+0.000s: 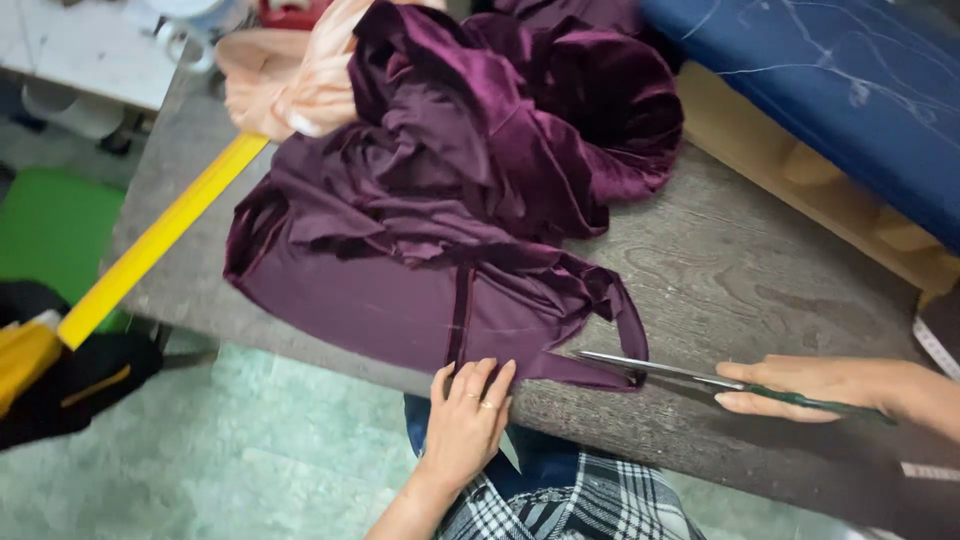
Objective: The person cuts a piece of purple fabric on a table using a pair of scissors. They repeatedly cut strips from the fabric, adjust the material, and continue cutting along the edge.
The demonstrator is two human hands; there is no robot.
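A crumpled heap of dark purple velvet cloth (440, 200) lies on the grey wooden table (760, 290). My left hand (467, 415) presses flat on the cloth's near edge at the table's front, fingers together. My right hand (810, 388) grips a pair of green-handled scissors (700, 378), whose blades point left and reach the cloth's loose strip at the lower right. A ring shows on my left hand.
A long yellow ruler (160, 235) sticks off the table's left side. Peach cloth (290, 80) lies behind the velvet. A blue padded board (840, 80) sits at the back right. A measuring tape (935, 345) hangs at the right edge. Green floor lies below.
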